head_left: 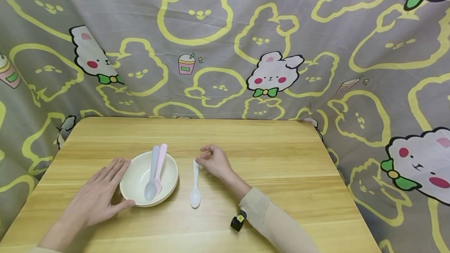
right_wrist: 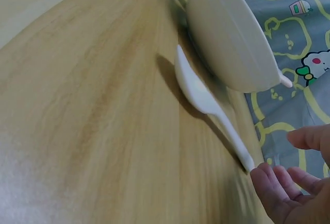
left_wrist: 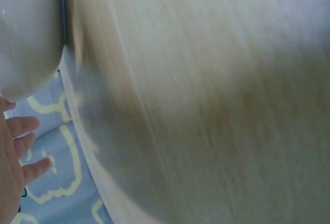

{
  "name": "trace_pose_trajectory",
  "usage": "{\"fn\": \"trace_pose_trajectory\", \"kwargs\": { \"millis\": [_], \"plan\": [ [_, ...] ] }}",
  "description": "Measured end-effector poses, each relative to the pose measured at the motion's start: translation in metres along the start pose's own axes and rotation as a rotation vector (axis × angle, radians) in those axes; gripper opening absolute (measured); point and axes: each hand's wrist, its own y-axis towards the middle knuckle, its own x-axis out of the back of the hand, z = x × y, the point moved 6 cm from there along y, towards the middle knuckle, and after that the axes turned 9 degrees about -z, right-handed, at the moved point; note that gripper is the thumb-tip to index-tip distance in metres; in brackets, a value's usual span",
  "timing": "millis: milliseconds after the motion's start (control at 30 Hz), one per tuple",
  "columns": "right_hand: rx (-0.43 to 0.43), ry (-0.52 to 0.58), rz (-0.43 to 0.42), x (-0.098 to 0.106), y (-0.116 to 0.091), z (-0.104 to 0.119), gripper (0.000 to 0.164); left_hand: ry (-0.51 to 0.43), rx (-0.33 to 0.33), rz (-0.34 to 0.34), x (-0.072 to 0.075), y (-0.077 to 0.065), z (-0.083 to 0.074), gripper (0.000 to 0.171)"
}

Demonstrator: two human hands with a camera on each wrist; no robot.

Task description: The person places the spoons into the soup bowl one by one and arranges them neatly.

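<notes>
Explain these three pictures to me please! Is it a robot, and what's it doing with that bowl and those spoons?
No robot here: these are a person's two bare hands. The large picture comes from a camera worn on the head, looking forward and down. The smaller ones come from cameras on each wrist, so things look tilted.

On the pale wood-grain table stands a round, cream-coloured bowl. A grey-blue, plastic-looking spoon and a slim pink utensil lean inside it. The left hand is spread against the bowl's side. To the bowl's right is a shiny white spoon. The right hand touches its handle end; I can't tell whether it grips it.
</notes>
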Motion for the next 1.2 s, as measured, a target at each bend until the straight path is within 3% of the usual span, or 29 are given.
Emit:
{"fn": "trace_pose_trajectory", "kwargs": {
  "millis": [333, 733, 1200],
  "plan": [
    [-0.055, -0.046, 0.041, -0.004, 0.003, -0.016, 0.042, -0.001, -0.004, -0.007, 0.0, 0.0, 0.0, 0.121],
    [-0.105, -0.106, 0.089, -0.015, 0.005, -0.016, 0.042, 0.003, 0.002, 0.001, 0.0, 0.0, 0.0, 0.121],
    [-0.07, -0.209, 0.091, -0.026, 0.006, -0.006, 0.042, 0.004, 0.004, -0.001, 0.0, 0.0, 0.0, 0.121]
  ]
}}
